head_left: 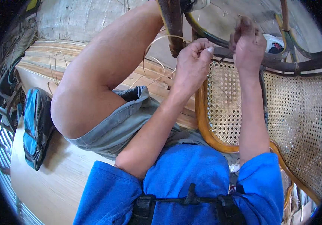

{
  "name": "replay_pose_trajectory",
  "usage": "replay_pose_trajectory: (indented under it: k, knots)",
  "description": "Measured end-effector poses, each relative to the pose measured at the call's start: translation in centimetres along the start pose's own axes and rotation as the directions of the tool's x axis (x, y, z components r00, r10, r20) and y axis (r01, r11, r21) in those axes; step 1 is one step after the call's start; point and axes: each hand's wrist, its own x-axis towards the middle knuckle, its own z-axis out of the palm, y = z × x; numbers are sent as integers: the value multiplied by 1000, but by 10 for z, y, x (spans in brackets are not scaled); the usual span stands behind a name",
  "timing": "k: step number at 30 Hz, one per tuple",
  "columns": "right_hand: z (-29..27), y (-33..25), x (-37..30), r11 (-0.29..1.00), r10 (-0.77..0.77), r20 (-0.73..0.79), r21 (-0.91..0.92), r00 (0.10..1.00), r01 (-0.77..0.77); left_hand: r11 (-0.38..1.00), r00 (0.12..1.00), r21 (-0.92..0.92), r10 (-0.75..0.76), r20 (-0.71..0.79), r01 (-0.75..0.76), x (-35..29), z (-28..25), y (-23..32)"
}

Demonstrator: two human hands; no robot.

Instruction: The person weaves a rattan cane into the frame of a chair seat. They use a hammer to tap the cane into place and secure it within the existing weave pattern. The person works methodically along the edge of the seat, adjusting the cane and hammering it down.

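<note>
A chair with a brown wooden frame [201, 108] lies tipped at my right side, its woven cane seat [221, 112] facing me. My left hand [193, 63] is over the chair's dark rail, thumb and fingertips pinched together. From that pinch a thin, pale cane strand [146, 52] appears to loop out to the left, past a dark chair leg [175, 28]. Just right of it, my right hand [249, 43] is raised above the same rail with its fingers curled closed. Whatever may be in those fingers is hidden.
A second woven cane panel [299, 101] spreads to the right. Long wooden planks [41, 56] are stacked beyond my bent leg. A blue and black backpack [33, 129] rests at the left on a pale board [71, 180]. Dark curved rails [213, 39] cross near both hands.
</note>
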Motion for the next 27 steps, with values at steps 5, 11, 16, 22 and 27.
replay_pose_trajectory:
  k: [5, 11, 16, 22, 27]
  knots:
    - [-5, 10, 7, 688, -522, -11, -597, 853, 413, 969, 1000, 245, 7, -28, 0, -26, -12, 17]
    - [8, -42, -21, 965, 222, 14, 137, 975, -222, 982, 999, 188, -9, -52, 18, -38, -7, 4]
    - [6, -39, -3, 977, 177, 124, 98, 976, -190, 976, 997, 217, 49, -62, -34, -23, 5, -1]
    - [-74, -101, 68, 995, -101, -173, -25, 980, 98, 978, 994, 184, 103, -41, -94, -33, 2, -17]
    - [-133, -86, 49, 904, 399, -26, 179, 917, -388, 993, 996, -75, -94, 2, 94, -41, 1, -22]
